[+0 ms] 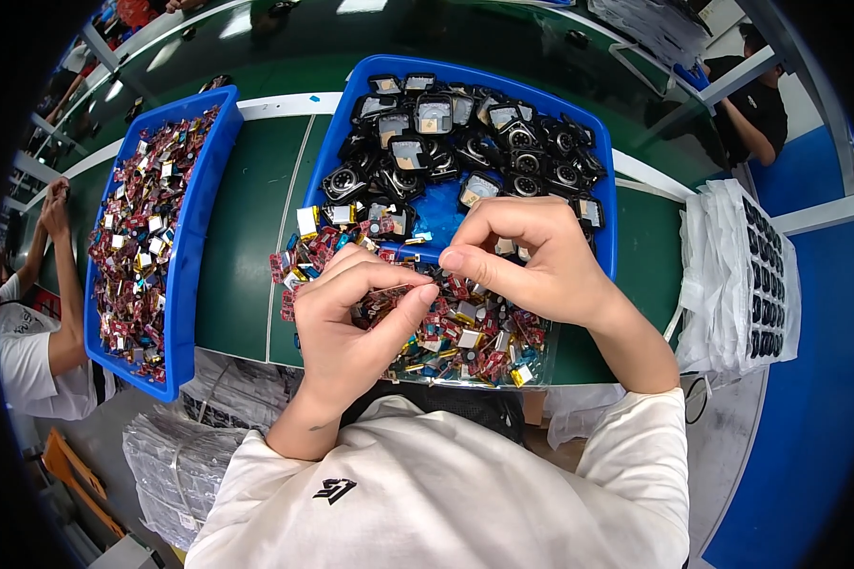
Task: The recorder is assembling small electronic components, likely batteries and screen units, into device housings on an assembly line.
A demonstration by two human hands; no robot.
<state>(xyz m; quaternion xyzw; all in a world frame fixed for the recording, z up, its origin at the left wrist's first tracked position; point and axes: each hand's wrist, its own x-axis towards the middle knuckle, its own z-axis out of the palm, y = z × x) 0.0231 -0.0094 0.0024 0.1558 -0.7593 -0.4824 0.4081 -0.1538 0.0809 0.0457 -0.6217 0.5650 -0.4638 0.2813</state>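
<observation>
Pinching a thin pc (403, 286) over the pile (467, 338), L hand (339, 321) points its length approx. twd R hand (548, 261), whose fingertips (454, 259) sit close together, hold unclear.

Blue floor (826, 322) beside green worktop (242, 228), pale metal frame (826, 212)

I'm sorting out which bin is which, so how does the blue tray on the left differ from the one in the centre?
The left tray holds small red circuit boards; the centre tray holds mostly black watch-shaped cases. The right hand covers part of the centre tray but none of the left tray. Both are blue and on the green tabletop.
</observation>
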